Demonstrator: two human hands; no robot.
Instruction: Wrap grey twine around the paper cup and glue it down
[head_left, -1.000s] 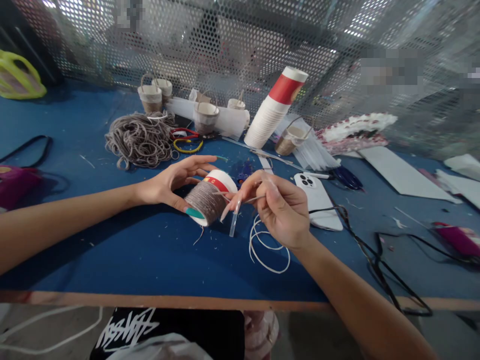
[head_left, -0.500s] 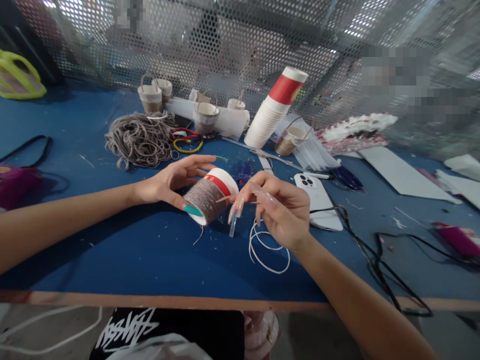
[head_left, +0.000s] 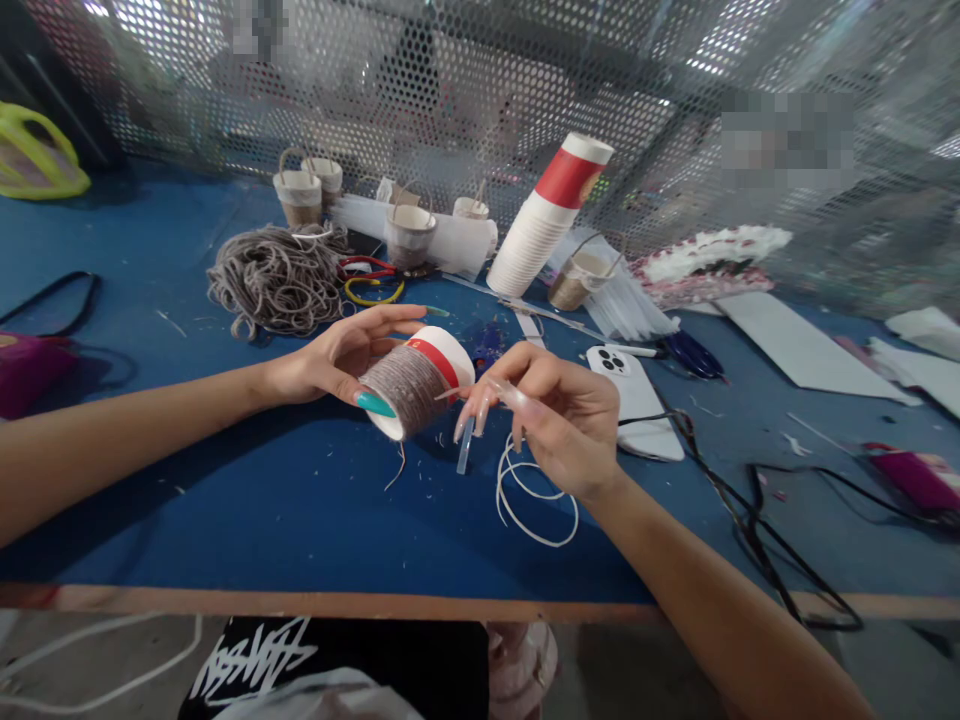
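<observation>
Between two hands — one cord-wound cup

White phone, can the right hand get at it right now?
Probably yes: the right hand is beside the white phone, nothing visible between them, though its grip seems busy with grey cord.

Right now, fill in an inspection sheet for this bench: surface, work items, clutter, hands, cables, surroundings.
Surface: blue tabletop, strewn with tiny scraps.
Work items: tilted cup, partly wrapped in grey-brown cord.
Clutter: cord heap, leaning stack of cups, white phone, white cord loop.
Left hand: grips the cup, thumb near one end.
Right hand: fingers hold a strand leading from the cup.
Cables: black cord crosses the phone and reaches the front edge; whether it carries power cannot be told.
Surroundings: perforated screen behind.
</observation>
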